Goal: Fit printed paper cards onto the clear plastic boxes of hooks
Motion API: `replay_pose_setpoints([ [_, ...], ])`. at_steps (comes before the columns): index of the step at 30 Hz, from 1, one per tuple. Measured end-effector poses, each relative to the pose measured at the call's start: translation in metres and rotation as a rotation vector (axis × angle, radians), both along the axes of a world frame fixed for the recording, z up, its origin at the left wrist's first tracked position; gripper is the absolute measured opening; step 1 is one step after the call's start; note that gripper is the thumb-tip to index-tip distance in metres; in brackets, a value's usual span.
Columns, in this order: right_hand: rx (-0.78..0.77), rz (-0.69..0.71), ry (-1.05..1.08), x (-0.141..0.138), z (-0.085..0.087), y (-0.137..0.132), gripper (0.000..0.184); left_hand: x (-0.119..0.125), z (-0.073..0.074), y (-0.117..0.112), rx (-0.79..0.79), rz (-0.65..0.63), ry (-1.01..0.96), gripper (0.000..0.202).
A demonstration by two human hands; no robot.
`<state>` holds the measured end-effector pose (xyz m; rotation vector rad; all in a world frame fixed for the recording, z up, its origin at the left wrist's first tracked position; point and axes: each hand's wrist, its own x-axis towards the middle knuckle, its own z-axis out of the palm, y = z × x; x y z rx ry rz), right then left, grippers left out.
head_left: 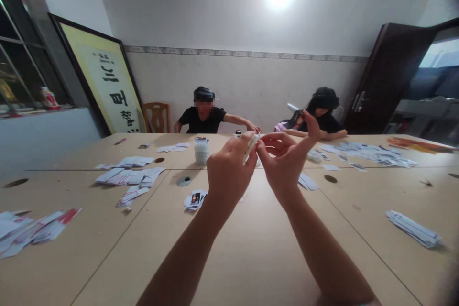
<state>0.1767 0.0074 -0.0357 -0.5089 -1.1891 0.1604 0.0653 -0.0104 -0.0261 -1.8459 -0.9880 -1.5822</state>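
Note:
My left hand (229,167) is raised over the table, fingers curled round a small, flat whitish piece (251,148) seen nearly edge-on. Its exact kind does not show. Against the piece's right end, my right hand (283,160) pinches with thumb and forefinger; another of its fingers sticks up. A dark card with a reddish picture (297,120) appears beside that raised finger, and I cannot tell whether the finger touches it. Below my left wrist lies a small pile of printed cards (195,199).
Stacked clear containers (202,150) stand beyond my left hand. White paper strips (125,177) lie on the left, a bundle of strips (412,229) on the right, and scattered papers (373,153) at the far right. Two people sit across the table (258,258).

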Motion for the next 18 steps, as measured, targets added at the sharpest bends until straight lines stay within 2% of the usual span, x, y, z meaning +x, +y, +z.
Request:
replay_pose_setpoints([
  [6, 0.01, -0.057, -0.002, -0.0022, -0.0011, 0.0003, 0.088, 0.0027, -0.003, 0.002, 0.071, 0.061, 0.04, 0.019],
  [11, -0.009, -0.117, -0.028, 0.0001, -0.0017, 0.0027, 0.088, 0.0023, -0.0029, 0.0038, 0.082, 0.057, 0.061, 0.019],
  [18, -0.019, -0.071, -0.025, 0.0025, 0.0002, 0.0036, 0.088, 0.0001, -0.0018, 0.0035, -0.018, 0.008, 0.022, 0.018],
])
